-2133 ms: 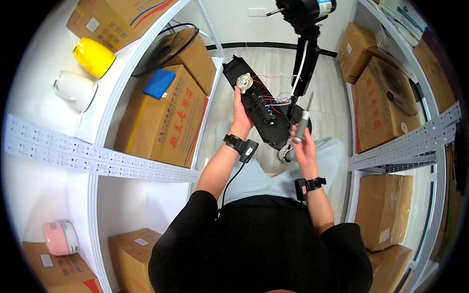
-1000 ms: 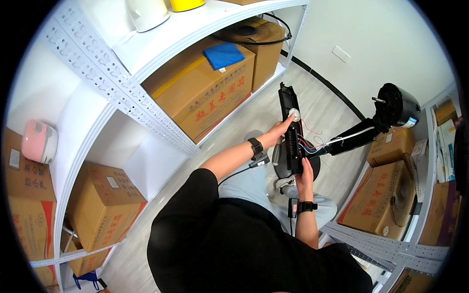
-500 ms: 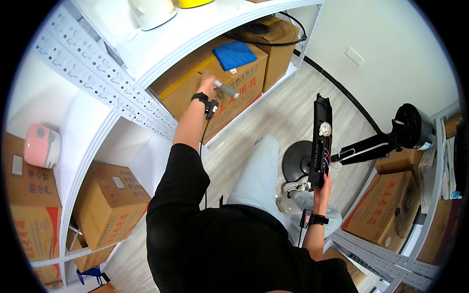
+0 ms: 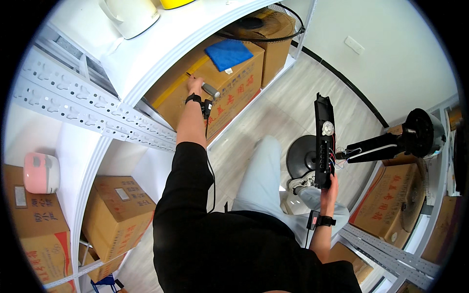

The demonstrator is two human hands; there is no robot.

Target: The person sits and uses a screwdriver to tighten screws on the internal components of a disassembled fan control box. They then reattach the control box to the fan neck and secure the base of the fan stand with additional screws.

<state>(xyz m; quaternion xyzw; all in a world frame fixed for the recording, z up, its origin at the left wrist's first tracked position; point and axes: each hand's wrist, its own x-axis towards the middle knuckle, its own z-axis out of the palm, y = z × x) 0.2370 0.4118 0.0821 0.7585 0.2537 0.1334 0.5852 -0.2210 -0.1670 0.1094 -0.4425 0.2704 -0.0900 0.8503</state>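
Note:
My left hand point(image 4: 195, 86) is closed around a screwdriver point(image 4: 211, 90), its grey handle pointing right, over the top of a large cardboard box point(image 4: 171, 93) on the lower shelf. A folded blue cloth point(image 4: 228, 54) lies on that box, right of the hand. In my right hand point(image 4: 329, 193) is the lower end of a long black fan control panel point(image 4: 324, 136), held upright. A white round part and a row of black buttons show on it. Red, blue and white wires run from the panel to the black fan body point(image 4: 378, 149), whose motor head point(image 4: 424, 132) is at the right.
A round black stand base point(image 4: 299, 156) is on the floor beside my shoe. On the far box rests a wire fan guard point(image 4: 264, 27). White metal shelves point(image 4: 88, 105) with cardboard boxes point(image 4: 117, 215) flank me on both sides; a pink-and-white appliance point(image 4: 39, 173) stands at the left.
My left hand, with the screwdriver, has shifted slightly left along the box top. The view has moved a little; my right hand keeps hold of the panel.

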